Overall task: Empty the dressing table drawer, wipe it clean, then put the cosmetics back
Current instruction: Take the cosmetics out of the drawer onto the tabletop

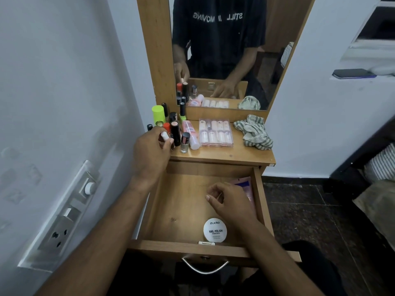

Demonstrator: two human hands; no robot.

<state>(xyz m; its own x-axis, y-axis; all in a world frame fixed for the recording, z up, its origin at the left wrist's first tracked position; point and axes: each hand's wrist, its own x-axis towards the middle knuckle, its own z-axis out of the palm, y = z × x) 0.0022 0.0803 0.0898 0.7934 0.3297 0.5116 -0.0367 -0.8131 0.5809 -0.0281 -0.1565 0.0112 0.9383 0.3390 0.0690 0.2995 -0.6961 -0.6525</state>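
Drawer pulled open, nearly empty: nail polish tin at front, pink sachet at rt wall. Left hand gripped a white-capped bottle at the counter cluster, prob. setting it down. Right hand loosely curled over the drawer, holding nothing. Cloth waited for wiping.

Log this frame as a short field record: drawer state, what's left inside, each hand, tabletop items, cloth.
drawer: pulled open, nearly empty
left inside: round white nail polish remover tin at front; pink packet by right wall
left hand: at the tabletop, fingers around a small white-capped bottle
right hand: inside drawer, fingers curled, apparently holding nothing
tabletop: cluster of cosmetics, clear case
cloth: crumpled, right side of the tabletop
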